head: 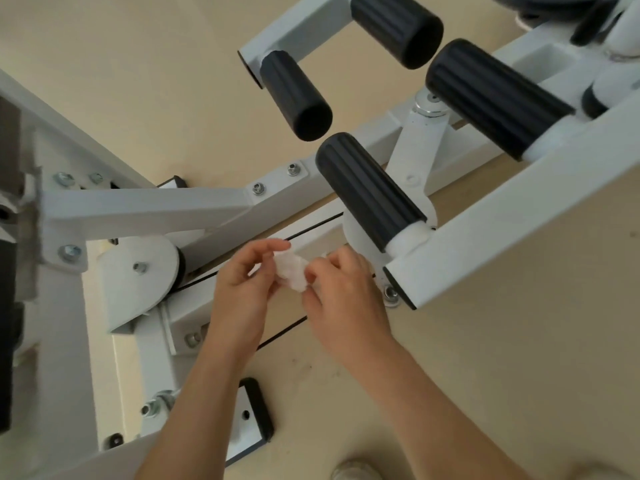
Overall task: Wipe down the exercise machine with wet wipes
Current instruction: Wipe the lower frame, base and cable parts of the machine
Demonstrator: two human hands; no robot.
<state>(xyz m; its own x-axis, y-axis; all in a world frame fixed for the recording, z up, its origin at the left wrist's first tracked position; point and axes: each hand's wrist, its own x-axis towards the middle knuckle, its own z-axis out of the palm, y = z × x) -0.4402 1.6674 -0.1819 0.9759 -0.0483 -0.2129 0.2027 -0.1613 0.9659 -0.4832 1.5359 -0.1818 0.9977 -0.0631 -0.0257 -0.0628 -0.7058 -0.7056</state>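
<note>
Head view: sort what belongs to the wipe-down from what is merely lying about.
In the job: wet wipe, pinched between left hand and right hand; white machine frame; black foam rollers.
Not in the job: beige floor; pale shoe at the bottom edge.

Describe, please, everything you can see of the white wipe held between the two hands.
The wipe is white, thin and soft-looking, crumpled into a small uneven wad rather than spread flat. The left hand pinches its left side and the right hand pinches its right side. It is held in front of the machine's white frame, below a black roller; whether it touches the frame cannot be told.
</note>
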